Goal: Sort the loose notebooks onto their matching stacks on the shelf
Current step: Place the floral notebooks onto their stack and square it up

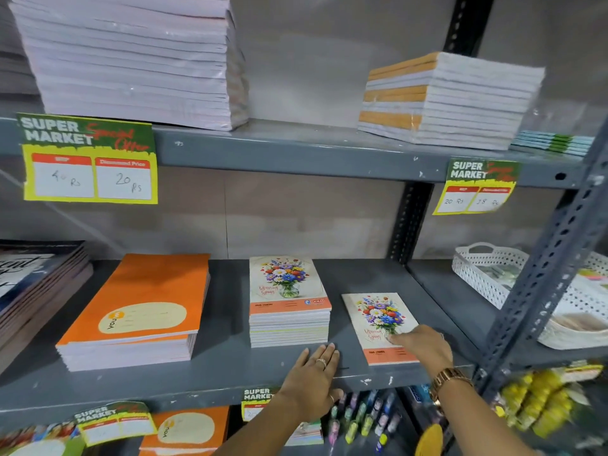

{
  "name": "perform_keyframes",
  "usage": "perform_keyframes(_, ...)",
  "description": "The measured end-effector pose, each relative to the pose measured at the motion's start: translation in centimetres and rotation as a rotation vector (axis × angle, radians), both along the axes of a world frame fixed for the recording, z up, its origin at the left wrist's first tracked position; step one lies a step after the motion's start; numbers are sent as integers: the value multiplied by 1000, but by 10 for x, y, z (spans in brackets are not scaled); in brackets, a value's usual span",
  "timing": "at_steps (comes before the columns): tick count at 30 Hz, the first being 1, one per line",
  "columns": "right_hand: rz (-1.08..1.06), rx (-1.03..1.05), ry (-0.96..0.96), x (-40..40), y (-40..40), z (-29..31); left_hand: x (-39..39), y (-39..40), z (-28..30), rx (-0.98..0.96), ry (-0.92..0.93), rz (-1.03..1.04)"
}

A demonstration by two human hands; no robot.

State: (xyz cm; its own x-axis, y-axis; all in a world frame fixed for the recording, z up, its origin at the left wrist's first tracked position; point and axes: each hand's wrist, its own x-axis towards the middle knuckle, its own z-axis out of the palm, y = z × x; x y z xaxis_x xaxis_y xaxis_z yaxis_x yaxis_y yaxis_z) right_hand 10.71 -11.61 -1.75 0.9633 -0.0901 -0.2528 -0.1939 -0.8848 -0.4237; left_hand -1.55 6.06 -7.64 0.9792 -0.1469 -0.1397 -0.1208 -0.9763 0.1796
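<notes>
Loose notebook: a floral-cover notebook [381,327] lies flat on the grey middle shelf [230,366], lower right of centre, just beside the floral stack and not touching it.
Floral stack: a pile of matching flower-vase notebooks [289,311] at the centre of the frame.
Orange stack: orange-cover notebooks [138,311] to the left of the floral stack, set at a slant.
Right hand: the right hand [424,345] rests on the lower right part of the loose notebook, fingers stretched forward, gripping nothing; a gold watch [449,380] sits on the wrist.
Left hand: the left hand [312,380] lies flat and spread on the shelf's front edge, just below the floral stack, holding nothing.
Upper shelf: a tall white stack [131,60] at upper left, a smaller white-and-orange stack [450,100] at upper right.
Price tags: green-and-yellow "Super Market" tags [88,159] hang from the upper shelf's edge.
Baskets: white perforated baskets [487,271] at the right edge.
</notes>
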Motion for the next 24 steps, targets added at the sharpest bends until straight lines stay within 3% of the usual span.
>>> perform_keyframes(6, -111, -183, 48, 7, 5, 0, 0, -3, -2, 23, -24, 0)
perform_keyframes(10, -221, -132, 63, 10, 5, -1, 0, 1, -6, 14, -35, -7)
perform_keyframes(15, -243, 88, -218, 15, 12, 12, -5, 10, -6, 12, -43, -14)
perform_keyframes(24, -281, 213, -514, -14, 46, 77, -20, 29, -3, 30, -27, 2)
